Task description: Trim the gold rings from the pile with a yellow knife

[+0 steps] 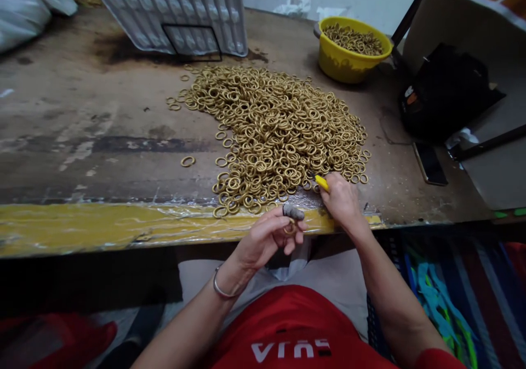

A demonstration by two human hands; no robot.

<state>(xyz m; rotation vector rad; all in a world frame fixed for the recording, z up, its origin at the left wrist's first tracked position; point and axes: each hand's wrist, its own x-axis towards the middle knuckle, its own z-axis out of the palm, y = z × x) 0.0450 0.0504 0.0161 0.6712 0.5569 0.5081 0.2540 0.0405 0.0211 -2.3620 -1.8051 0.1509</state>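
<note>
watching from afar through the head camera, i see the left hand point(269, 234) over the front edge of the counter point(102, 177), its fingers narrow, with 1 brass-coloured ring point(290, 228) pinched between the thumb and the index finger, which wears a grey sleeve point(293, 211). i judge that the sleeve guards the skin and the light pinch keeps the ring steady. the right hand point(343, 199) is at the near right side of the pile of rings point(275, 122), its fingers closed around a yellow tool point(321, 182); i cannot make out the tip. the pile probably lies there so that each hand can reach it easily. 1 lone ring point(188, 162) lies apart to the left. behind the pile, a ribbed grey tray point(176, 7) with a wire frame point(192, 26) limits the space beyond. a yellow bowl point(345, 68) of rings stands at the back right; a black bag point(446, 92) and a phone point(430, 163) sit further right, well apart from the hands.
</note>
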